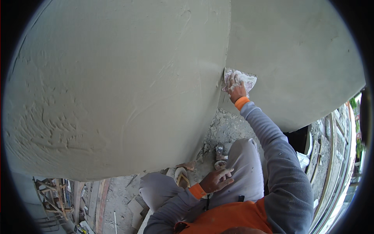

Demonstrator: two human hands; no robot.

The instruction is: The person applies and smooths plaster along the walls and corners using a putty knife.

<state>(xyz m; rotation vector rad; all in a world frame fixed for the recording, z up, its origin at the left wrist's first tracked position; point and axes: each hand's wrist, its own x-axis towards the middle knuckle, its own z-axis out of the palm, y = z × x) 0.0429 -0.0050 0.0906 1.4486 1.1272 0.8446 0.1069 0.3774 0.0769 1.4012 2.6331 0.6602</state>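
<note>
My right hand (pixel 236 86) grips a flat, plaster-smeared scraper (pixel 250 79) with a white and pinkish face, held against the grey plastered wall (pixel 128 74) at the inside corner where it meets a second wall face (pixel 300 58). The left face carries ridges and streaks at the far left; the right one looks smoother. My left hand (pixel 217 180) is open over my lap, beside my raised knee, with its fingers apart and nothing in them.
Below the corner lies rubble (pixel 224 123), with a small tool (pixel 219 153) and a sandal (pixel 181 175). Wooden scraps and a frame (pixel 60 199) lie at the lower left, with long planks (pixel 95 202) beside them. More boards (pixel 325 156) and a dark opening (pixel 298 138) are at the right.
</note>
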